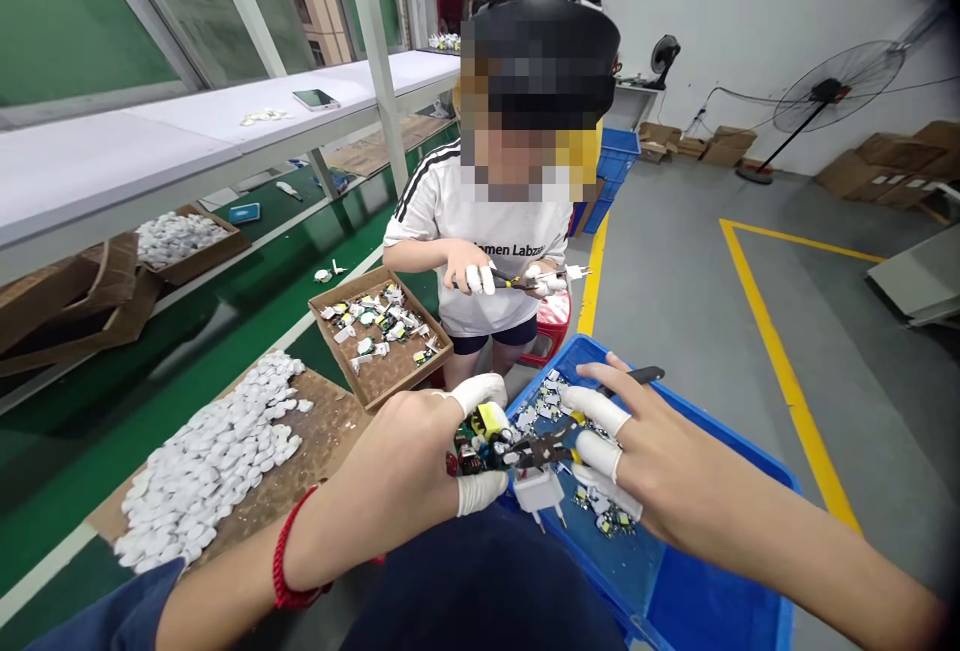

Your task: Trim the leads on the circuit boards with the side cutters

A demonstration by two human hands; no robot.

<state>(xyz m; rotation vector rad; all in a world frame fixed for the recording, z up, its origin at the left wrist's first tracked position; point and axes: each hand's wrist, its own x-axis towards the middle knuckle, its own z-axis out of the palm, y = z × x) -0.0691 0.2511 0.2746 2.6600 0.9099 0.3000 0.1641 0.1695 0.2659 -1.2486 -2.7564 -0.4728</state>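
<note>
My left hand (420,451), with white finger cots on thumb and finger, pinches a small circuit board (487,426) that carries a yellow transformer. My right hand (637,441), also in finger cots, is closed around pliers (547,446) with dark jaws and yellow-and-black handles. The jaws meet the board's right side. Just below them hangs a white two-pin plug piece (538,493); whether it is joined to the board I cannot tell. Under my right hand is a blue bin (705,591) holding several small boards (604,511).
A cardboard tray (360,381) of boards and plug parts lies ahead left. White round pieces (217,451) are heaped on cardboard at left. Opposite, a person (487,231) works on a plug piece with pliers. A white workbench (187,141) runs along the windows.
</note>
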